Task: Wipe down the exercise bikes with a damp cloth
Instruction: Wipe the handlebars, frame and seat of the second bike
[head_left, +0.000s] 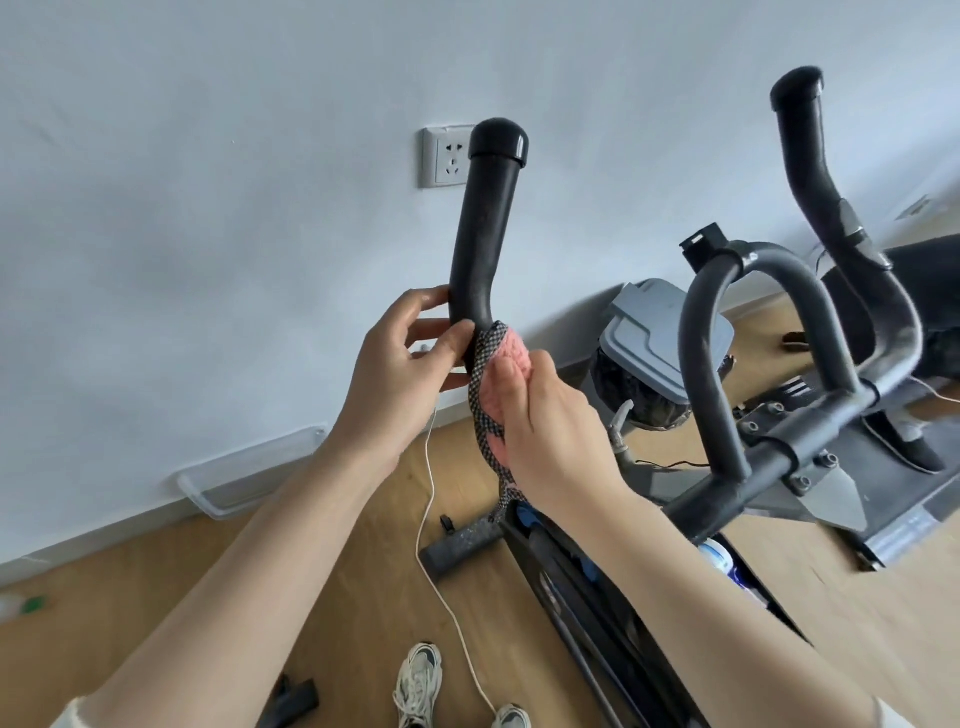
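At the far left, a clear plastic tray (249, 470) is seen lying on the wooden floor (337, 597), pushed against the foot of the pale wall (208, 156). The left hand (400, 384) is raised beside it, with thumb and fingers curled round the lower bend of a black handlebar (485, 234), so that the bar is held just above the cloth. A thin white cable (431, 519) is seen running down behind the left wrist and across the floor, past a pair of pale shoes (418, 680) at the bottom edge. On the wall, a white socket (447, 156) is partly covered by the capped top of the handlebar.

The cloth (498, 384), pink on one face and checked grey and black on the other, is wrapped against the handlebar just below the bend. It is gripped by the right hand (550, 431), whose fingers are closed over it, and a narrow strip of it is left hanging down towards the frame of the bike (571, 597).

Further right, a bin (660, 332) with a grey lid is seen on the floor by the wall. In front of it a looped grey bar (753, 322) is bolted to the bike's crossbar. At the far right, a second handlebar (810, 156) is seen rising, untouched by either hand.
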